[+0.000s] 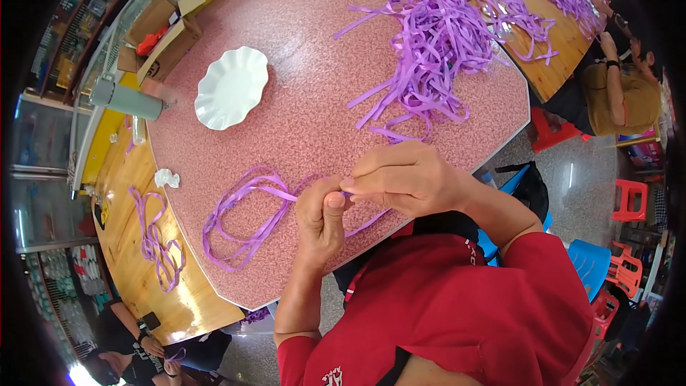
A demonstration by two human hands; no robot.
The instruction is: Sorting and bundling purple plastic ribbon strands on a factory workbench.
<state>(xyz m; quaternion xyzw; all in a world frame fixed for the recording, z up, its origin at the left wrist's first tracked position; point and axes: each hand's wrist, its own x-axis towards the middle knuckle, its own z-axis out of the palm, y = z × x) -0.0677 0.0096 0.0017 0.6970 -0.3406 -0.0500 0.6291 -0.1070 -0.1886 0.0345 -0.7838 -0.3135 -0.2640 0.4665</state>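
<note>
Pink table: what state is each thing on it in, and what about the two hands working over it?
Left hand: fingers curled, closed on ribbon
Right hand: fingertips pinched together at the left hand
Purple ribbon: partly in the hands, partly looped loosely
Ribbon pile: tangled, loose
White plate: lying flat
Cardboard box: flaps open
Green flask: upright, lid on
White tissue: crumpled

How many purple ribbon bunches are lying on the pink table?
2: a big, tangled, shiny purple ribbon heap at the far right, and a looped purple ribbon bunch left of the bare left hand. It and the bare right hand may hide more.
</note>
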